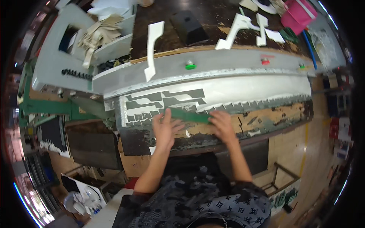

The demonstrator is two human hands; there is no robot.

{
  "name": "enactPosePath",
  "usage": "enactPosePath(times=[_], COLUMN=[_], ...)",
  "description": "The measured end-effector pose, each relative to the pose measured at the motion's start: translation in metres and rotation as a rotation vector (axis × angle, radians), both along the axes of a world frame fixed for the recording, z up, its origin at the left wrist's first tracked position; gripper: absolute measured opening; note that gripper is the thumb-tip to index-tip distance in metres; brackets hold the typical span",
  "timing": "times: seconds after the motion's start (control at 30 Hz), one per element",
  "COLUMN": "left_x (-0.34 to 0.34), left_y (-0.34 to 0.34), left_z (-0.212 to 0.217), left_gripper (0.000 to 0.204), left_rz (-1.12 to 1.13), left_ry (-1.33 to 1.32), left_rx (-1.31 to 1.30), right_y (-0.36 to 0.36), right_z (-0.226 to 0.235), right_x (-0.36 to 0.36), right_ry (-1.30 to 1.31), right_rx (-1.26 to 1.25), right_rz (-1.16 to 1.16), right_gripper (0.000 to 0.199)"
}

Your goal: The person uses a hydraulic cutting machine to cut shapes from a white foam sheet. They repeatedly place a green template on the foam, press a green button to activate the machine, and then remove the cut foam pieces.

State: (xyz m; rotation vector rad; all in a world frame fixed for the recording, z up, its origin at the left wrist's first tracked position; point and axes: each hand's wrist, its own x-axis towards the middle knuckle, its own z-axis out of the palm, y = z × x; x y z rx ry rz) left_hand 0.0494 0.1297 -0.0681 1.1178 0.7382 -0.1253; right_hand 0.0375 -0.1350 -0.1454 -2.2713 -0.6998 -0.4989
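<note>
A long green strip [190,115], perhaps a cutting die, lies crosswise between my two hands over the near edge of a white sheet [258,89]. My left hand [163,129] grips its left end, fingers partly spread along it. At the other end, my right hand [222,125] has its fingers bent around the strip. Near my left hand the sheet has several curved cut-outs [182,102] that show dark beneath, and its near edge is jagged. Under the sheet is a worn board [273,117] with scraped, tan patches.
Beyond the sheet runs a grey machine beam [228,62] with a green button [190,65] and a red button [265,60]. White cut pieces [154,45] rest on and behind it, near a black block [189,27]. A pink bucket [298,16] stands far right; scraps [100,36] fill the far-left tray.
</note>
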Motion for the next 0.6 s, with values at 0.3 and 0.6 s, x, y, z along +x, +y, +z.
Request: enactPosePath(times=[0.3, 0.6], left_x=[0.095, 0.081], left_y=[-0.108, -0.126], left_z=[-0.081, -0.128], left_gripper=[0.071, 0.067], left_rz=[-0.551, -0.431], left_ry=[0.106, -0.556], left_rx=[0.306, 1.242], right_y=[-0.151, -0.199], right_z=[0.009, -0.061], right_x=[0.109, 0.126], right_ry=[0.309, 0.404], right_rx=[-0.313, -0.117], right_rz=[-0.032, -0.029], right_gripper=[0.052, 0.040])
